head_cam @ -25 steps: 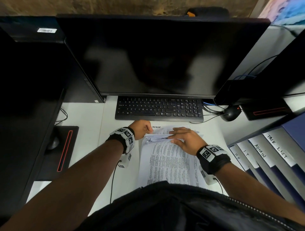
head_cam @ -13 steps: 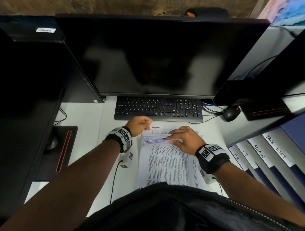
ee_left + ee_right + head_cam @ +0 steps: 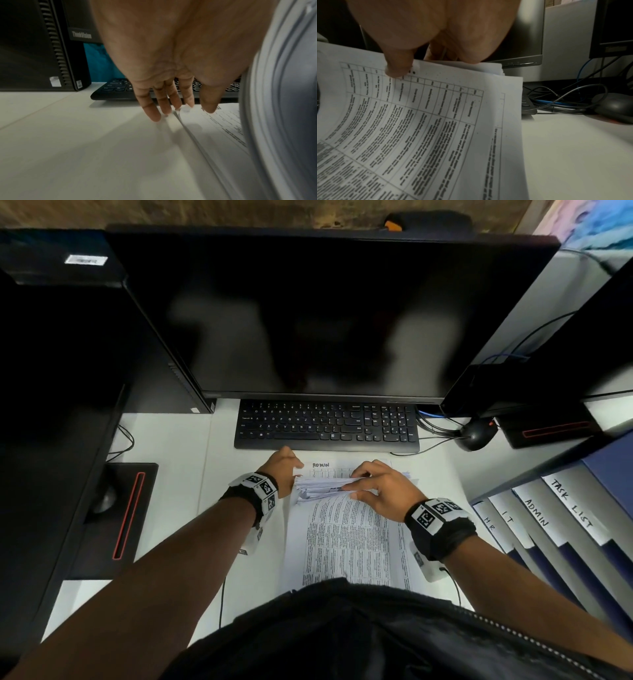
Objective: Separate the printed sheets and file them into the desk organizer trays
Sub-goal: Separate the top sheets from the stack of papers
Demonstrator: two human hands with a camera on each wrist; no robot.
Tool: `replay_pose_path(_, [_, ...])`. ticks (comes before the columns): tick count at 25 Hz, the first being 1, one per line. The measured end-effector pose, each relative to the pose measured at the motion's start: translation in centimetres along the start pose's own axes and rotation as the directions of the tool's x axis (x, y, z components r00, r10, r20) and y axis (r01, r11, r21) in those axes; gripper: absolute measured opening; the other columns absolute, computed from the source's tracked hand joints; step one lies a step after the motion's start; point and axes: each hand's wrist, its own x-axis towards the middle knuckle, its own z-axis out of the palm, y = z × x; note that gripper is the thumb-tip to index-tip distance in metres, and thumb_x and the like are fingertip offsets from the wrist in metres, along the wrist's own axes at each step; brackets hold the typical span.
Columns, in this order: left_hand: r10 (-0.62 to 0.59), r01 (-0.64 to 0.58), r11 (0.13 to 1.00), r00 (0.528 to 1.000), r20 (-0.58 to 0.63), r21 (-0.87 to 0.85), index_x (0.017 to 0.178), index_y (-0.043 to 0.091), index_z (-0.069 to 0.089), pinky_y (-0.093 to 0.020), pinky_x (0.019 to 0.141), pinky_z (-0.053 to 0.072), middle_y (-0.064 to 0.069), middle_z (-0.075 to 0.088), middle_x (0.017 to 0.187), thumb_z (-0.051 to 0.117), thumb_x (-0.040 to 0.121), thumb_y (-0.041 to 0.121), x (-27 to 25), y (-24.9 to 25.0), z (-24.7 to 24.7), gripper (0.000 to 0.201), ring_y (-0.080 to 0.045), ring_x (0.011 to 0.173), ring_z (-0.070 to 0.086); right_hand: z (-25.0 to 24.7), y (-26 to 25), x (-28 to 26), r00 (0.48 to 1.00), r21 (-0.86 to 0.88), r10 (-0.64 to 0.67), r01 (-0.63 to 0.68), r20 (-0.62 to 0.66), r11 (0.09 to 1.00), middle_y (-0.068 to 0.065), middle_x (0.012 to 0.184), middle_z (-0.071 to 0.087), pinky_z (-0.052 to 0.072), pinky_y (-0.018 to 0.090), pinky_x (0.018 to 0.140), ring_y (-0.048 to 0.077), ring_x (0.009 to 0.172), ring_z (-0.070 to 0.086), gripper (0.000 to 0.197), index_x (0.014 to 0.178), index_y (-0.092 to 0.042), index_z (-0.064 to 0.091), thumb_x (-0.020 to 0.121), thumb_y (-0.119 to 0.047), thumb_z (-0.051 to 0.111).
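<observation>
A stack of printed sheets (image 3: pixel 346 539) lies on the white desk in front of the keyboard. My right hand (image 3: pixel 380 491) grips the far ends of the upper sheets (image 3: pixel 436 108) and bends them up, thumb on top and fingers under the edge. Below them a sheet marked ADMIN (image 3: pixel 322 465) lies flat. My left hand (image 3: pixel 282 470) rests with straight fingers (image 3: pixel 163 106) on the far left corner of that flat sheet (image 3: pixel 221 124). The desk organizer trays (image 3: pixel 561 529), labelled HR, IT, ADMIN and TASK LIST, stand at the right.
A black keyboard (image 3: pixel 325 424) lies just beyond the papers under a large dark monitor (image 3: pixel 325 313). A black mouse (image 3: pixel 476 434) and cables (image 3: pixel 565 100) sit at the far right. A black computer case (image 3: pixel 42 47) stands at the left.
My right hand has bent the upper sheets higher and drawn them back toward me, baring more of the ADMIN sheet. My left hand has slid forward onto its far left corner.
</observation>
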Motion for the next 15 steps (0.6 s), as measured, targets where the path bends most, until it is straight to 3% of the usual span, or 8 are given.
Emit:
replay_pose_path(4, [-0.051,0.051,0.998,0.999,0.011,-0.020,0.134,0.008,0.044,-0.030,0.108,0.033,-0.009,0.042,0.136,0.057,0.081,-0.003,0.1,0.3,-0.1,0.056,-0.023,0.126,0.043,-0.1,-0.2,-0.1,1.000,0.010,0.008,-0.008,0.009,1.000,-0.006,0.102,0.057,0.046,0.032,0.083,0.013,0.096,0.050,0.023,0.110,-0.032,0.069,0.087,-0.029,0.063])
replay_pose_path(8, [-0.096,0.085,0.986,0.993,-0.068,-0.146,0.126,0.012,0.053,-0.036,0.100,0.045,-0.008,0.057,0.122,0.058,0.083,-0.001,0.1,0.8,-0.5,0.046,-0.024,0.111,0.053,-0.3,-0.4,-0.2,1.000,0.004,0.015,-0.015,0.015,1.000,-0.006,0.103,0.057,0.046,0.033,0.084,0.015,0.096,0.050,0.023,0.110,-0.032,0.068,0.088,-0.029,0.062])
replay_pose_path(9, [-0.126,0.114,0.985,0.989,-0.081,-0.130,0.120,0.018,0.057,-0.034,0.097,0.047,-0.006,0.059,0.115,0.058,0.083,0.002,0.4,0.9,-0.7,0.040,-0.023,0.106,0.055,-0.3,-0.4,-0.2,1.000,0.005,0.014,-0.014,0.015,1.000,-0.005,0.103,0.057,0.046,0.033,0.084,0.015,0.096,0.050,0.023,0.110,-0.032,0.068,0.088,-0.029,0.062])
replay_pose_path(11, [-0.154,0.152,0.988,0.981,-0.115,-0.027,0.094,0.032,0.058,-0.029,0.085,0.048,0.000,0.055,0.096,0.056,0.085,0.010,0.7,1.1,-1.3,0.023,-0.020,0.091,0.055,-0.4,-0.5,-0.2,1.000,-0.005,0.012,-0.012,0.020,1.000,-0.006,0.104,0.058,0.045,0.032,0.084,0.015,0.096,0.050,0.024,0.111,-0.032,0.068,0.088,-0.030,0.062])
replay_pose_path(13, [-0.145,0.148,0.989,0.984,-0.104,0.022,0.078,0.032,0.054,-0.030,0.077,0.048,0.001,0.051,0.090,0.053,0.086,0.008,1.0,1.4,-1.8,0.025,-0.022,0.085,0.055,-0.4,-0.5,-0.3,1.000,-0.013,0.010,-0.009,0.020,1.000,-0.006,0.104,0.058,0.045,0.031,0.084,0.014,0.096,0.050,0.023,0.111,-0.033,0.068,0.088,-0.031,0.062])
replay_pose_path(15, [-0.144,0.148,0.988,0.987,-0.070,0.049,0.095,0.024,0.065,-0.034,0.085,0.050,-0.002,0.053,0.104,0.059,0.087,0.015,1.0,1.6,-2.0,0.014,-0.023,0.097,0.058,-0.4,-0.6,-0.4,1.000,-0.010,0.010,-0.010,0.018,1.000,-0.006,0.104,0.058,0.044,0.030,0.084,0.014,0.095,0.050,0.023,0.110,-0.032,0.068,0.088,-0.030,0.062])
